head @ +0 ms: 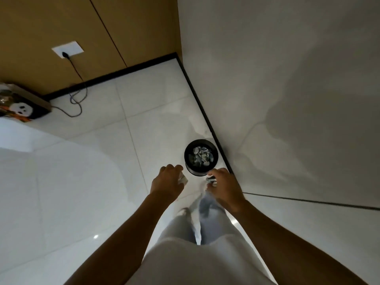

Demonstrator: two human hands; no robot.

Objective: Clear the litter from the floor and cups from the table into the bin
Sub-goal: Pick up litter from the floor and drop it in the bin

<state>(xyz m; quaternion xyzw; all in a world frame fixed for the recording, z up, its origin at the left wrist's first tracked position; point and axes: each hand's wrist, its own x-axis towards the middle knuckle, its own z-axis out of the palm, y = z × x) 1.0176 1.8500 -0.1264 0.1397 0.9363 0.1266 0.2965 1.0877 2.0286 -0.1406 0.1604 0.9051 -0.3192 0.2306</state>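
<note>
Nearest the camera, pale trousers (185, 229) and two bare forearms reaching forward and down over white floor tiles (86, 182). Left hand (167, 182) curled, its grip pinching a pale crumpled scrap of litter (183, 178) that peeks out under the fingers; right hand (223, 187) likewise curled, grip closed on a small darker piece of litter (211, 179), too blurred to name more closely. Both hands held above the floor just short of the bin (200, 157), neither over its mouth yet. Likely paper or wrapper scraps: light, soft, easily crushed, no fragility to worry about, best kept bunched in the fingertips so nothing flutters loose, then dropped from directly over the opening. Just beyond, a small round black bin standing on the floor close against the dark skirting (205, 112) of the white wall, already holding crumpled grey-white rubbish (201, 156), well below the rim from the look of it. Farther left, a white table edge (30, 136), a dark box with a ghost print (22, 109), a loose black cable (77, 95) running up to a wall socket (67, 50) on brown panelling. No cups visible.
</note>
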